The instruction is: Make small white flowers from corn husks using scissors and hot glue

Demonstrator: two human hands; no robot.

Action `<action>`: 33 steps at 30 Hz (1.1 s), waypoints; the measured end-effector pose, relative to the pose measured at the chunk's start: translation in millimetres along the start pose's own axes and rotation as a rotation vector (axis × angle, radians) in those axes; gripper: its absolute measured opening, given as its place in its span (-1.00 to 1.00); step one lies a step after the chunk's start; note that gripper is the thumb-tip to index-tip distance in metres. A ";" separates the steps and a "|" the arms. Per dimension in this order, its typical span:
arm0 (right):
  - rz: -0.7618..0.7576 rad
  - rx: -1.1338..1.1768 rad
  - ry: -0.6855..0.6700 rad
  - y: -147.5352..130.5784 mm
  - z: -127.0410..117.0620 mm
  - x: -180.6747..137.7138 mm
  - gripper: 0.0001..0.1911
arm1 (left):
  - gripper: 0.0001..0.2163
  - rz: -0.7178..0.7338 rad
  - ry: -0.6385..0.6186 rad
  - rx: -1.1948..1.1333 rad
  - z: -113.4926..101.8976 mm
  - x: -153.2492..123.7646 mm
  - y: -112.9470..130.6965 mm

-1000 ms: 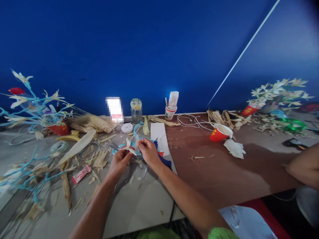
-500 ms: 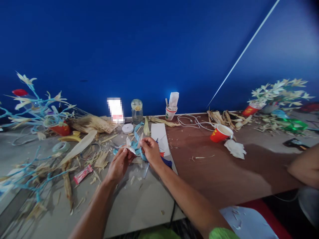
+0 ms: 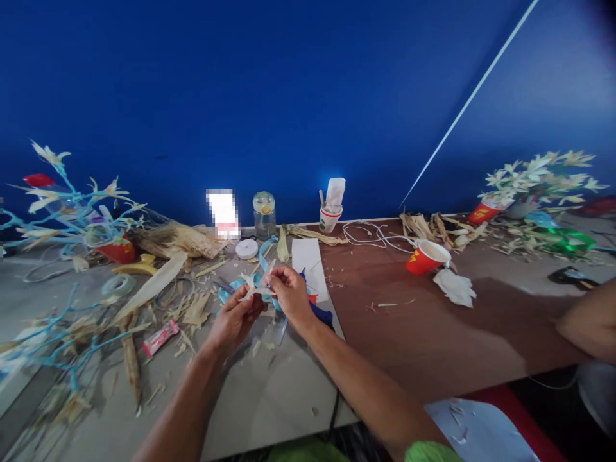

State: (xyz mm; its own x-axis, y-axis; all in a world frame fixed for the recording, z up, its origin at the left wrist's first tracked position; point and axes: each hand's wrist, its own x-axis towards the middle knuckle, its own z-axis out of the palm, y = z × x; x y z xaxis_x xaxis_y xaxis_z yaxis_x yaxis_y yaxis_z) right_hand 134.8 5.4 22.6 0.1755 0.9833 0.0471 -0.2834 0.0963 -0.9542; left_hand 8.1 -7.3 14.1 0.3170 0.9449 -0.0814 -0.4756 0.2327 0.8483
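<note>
Left of frame, blue-wrapped branches (image 3: 72, 215) stand with husk blooms attached. Centre: the left hand (image 3: 234, 319) pinches the corn-husk flower (image 3: 254, 287) from below, grip closed on its base, steadying it just above the worktop (image 3: 269, 398). The right hand (image 3: 290, 296) closes its grip on a petal tip, seemingly shaping it. Far right, another person's arm (image 3: 590, 321) rests.

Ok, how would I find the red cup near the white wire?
Start at the brown stretch of the table, on the right. Just in front of the white cable a red paper cup lies tipped, next to a crumpled white tissue. Unlike the other red cups, no flower branches stick out of it.
</note>
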 end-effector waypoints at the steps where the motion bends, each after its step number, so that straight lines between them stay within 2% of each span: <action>1: 0.000 0.002 -0.002 -1.0 0.4 -0.4 -0.85 | -0.76 -0.003 -0.004 -0.006 0.5 -0.8 0.6; 15: 0.056 0.054 -0.003 -4.6 3.5 -4.1 -0.86 | -0.78 0.028 0.016 -0.073 -1.9 -0.2 -1.9; 23: 0.044 0.064 -0.088 -5.8 3.5 -8.3 -0.87 | -0.76 -0.001 0.013 -0.032 -7.8 1.5 -4.4; 33: 0.099 0.142 -0.048 -4.7 2.4 -5.1 -0.87 | -0.78 0.007 -0.012 -0.021 -8.0 0.1 -4.4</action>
State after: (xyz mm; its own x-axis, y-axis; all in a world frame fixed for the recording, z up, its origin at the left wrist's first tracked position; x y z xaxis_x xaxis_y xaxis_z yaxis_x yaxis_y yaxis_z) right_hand 132.9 0.3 27.6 0.0959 0.9950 -0.0281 -0.4284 0.0158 -0.9034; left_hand 3.7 -6.4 6.1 0.3237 0.9436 -0.0694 -0.4951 0.2314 0.8375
